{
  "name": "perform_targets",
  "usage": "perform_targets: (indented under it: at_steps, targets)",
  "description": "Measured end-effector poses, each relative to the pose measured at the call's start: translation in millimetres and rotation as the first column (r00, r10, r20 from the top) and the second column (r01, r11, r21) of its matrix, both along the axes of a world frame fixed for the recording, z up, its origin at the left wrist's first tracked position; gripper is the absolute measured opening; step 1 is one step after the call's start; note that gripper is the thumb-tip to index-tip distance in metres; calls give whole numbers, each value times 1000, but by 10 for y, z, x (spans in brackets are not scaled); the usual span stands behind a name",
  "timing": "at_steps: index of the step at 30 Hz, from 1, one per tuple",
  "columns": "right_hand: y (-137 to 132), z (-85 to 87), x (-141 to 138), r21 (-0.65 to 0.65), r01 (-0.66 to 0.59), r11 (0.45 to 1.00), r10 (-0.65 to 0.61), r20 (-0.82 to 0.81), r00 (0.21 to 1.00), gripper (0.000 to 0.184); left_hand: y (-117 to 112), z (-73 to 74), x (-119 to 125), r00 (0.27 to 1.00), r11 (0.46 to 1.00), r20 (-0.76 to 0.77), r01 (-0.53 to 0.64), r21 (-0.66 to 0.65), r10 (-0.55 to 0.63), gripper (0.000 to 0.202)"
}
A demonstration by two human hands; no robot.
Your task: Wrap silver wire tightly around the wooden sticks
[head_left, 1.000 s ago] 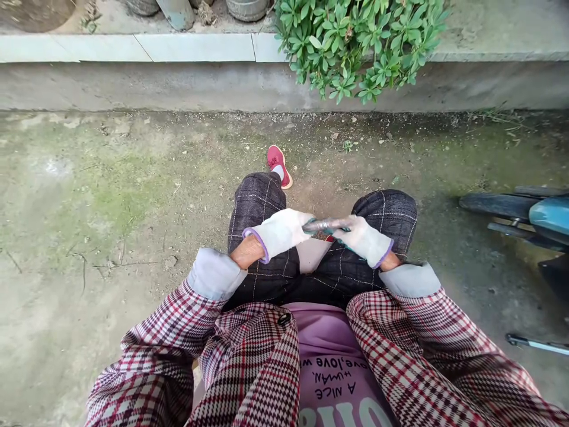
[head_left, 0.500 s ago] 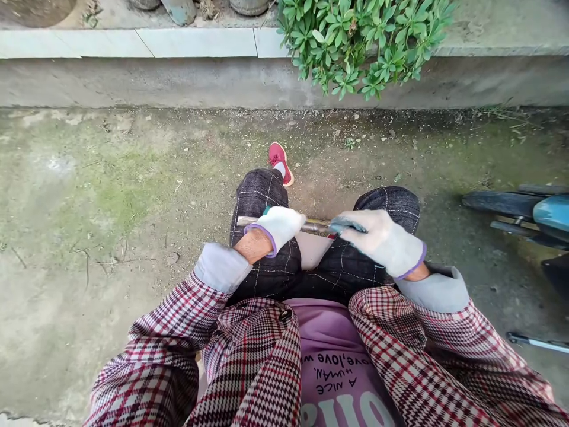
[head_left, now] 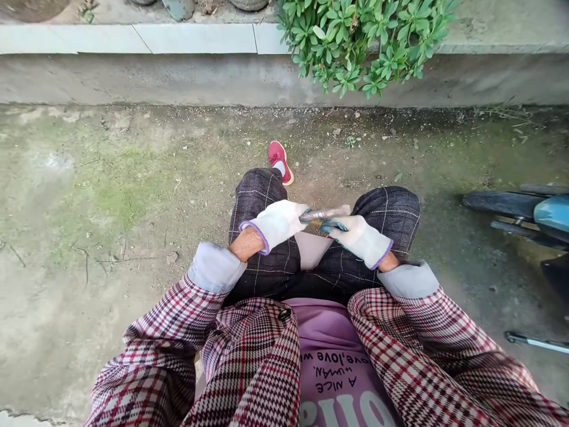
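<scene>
Both hands wear white gloves with bluish-green fingers and purple cuffs. My left hand (head_left: 281, 224) is closed around a slim stick-like tool (head_left: 328, 213) above the gap between my knees. The tool has a greyish-brown, metallic-looking shaft and a pale end pointing right; its exact kind is unclear. Just below that shaft, my right hand (head_left: 358, 236) has its fingers curled together, close to a thin yellowish strip (head_left: 315, 225) between the hands. Whatever those fingers pinch is hidden. Dark checked trousers (head_left: 260, 187) cover my knees.
Ahead runs a low concrete wall (head_left: 178, 80) with white tiles (head_left: 200, 38) and a leafy green bush (head_left: 360, 41) overhanging it. At right are a blue wheeled thing (head_left: 551, 212) and a thin rod (head_left: 537, 343). A red shoe (head_left: 279, 157) rests on the mossy ground (head_left: 133, 196).
My right hand has moved left, closer to my left hand. The stick-like tool now sticks out rightward from my left hand, its pale end at right; before, a pale end showed at left.
</scene>
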State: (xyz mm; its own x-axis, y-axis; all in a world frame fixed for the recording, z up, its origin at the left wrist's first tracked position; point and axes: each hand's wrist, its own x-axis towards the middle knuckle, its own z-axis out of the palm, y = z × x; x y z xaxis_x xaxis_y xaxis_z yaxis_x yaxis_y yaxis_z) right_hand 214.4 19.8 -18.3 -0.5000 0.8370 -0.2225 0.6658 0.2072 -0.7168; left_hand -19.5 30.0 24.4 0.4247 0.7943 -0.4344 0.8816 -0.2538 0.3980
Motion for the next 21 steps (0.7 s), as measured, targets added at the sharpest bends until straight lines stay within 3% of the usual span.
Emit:
perform_targets:
  at_steps: [4, 7, 9, 12, 16, 18, 21]
  targets:
    - [-136, 213, -147, 22, -110, 994, 109, 24, 994, 20, 46, 11, -92, 993, 994, -59, -107, 8, 107, 24]
    - [-200, 402, -185, 31, -172, 985, 172, 4, 985, 21, 27, -16, -90, 980, 993, -162, -115, 35, 119, 28]
    - [-199, 510, -155, 56, -171, 984, 171, -5, 985, 21, -12, -64, -65, 969, 995, -237, -50, 84, 69, 30]
    - [-114, 598, -46, 106, -126, 986, 125, 9, 992, 21, -103, -134, 6, 957, 988, -273, 125, 86, -97, 31]
    - [71, 512, 117, 115, -46, 992, 43, 35, 998, 21, -230, -92, 142, 948, 963, -172, 268, -26, -268, 26]
    - [136, 395, 169, 94, 1, 996, -4, 36, 999, 21, -259, -26, 182, 963, 960, -43, 258, -112, -264, 22]
    - [155, 208, 185, 15, -3, 1000, 3, -6, 1000, 23, -229, 26, 161, 975, 974, 161, 177, -140, -154, 22]
